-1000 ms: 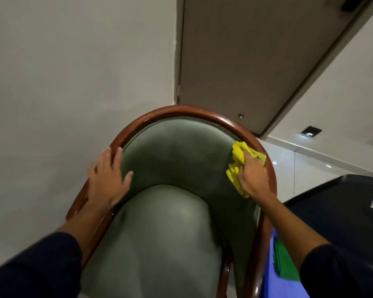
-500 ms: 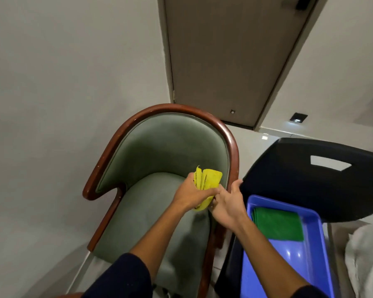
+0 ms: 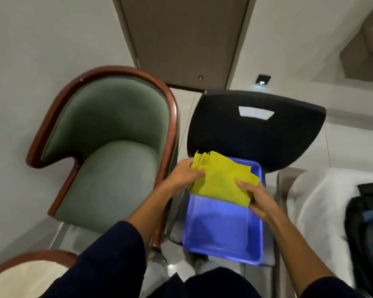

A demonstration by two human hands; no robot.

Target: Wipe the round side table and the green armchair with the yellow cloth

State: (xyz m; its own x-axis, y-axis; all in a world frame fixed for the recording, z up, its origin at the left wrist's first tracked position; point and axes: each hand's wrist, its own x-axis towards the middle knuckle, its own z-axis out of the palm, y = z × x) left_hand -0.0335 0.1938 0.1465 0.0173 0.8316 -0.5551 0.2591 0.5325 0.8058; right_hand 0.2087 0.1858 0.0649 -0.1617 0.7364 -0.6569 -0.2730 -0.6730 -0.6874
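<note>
The yellow cloth (image 3: 221, 181) is spread between both hands, above the far end of a blue tray (image 3: 220, 237). My left hand (image 3: 186, 174) pinches its bunched left edge. My right hand (image 3: 257, 198) grips its right corner. The green armchair (image 3: 114, 151) with a brown wooden frame stands to the left, nothing on its seat. The round side table (image 3: 19, 274), pale top with a wooden rim, shows at the bottom left corner, partly cut off by the frame edge.
The blue tray rests on a black plastic chair (image 3: 256, 130) right of the armchair. A white-covered surface (image 3: 323, 203) with a dark bag (image 3: 368, 229) lies at the right. A door (image 3: 181, 39) and pale walls stand behind.
My right hand left the armchair's backrest with the cloth; my left hand came off the frame and joined it. Both hands carried the cloth right, over the blue tray, and opened it out.
</note>
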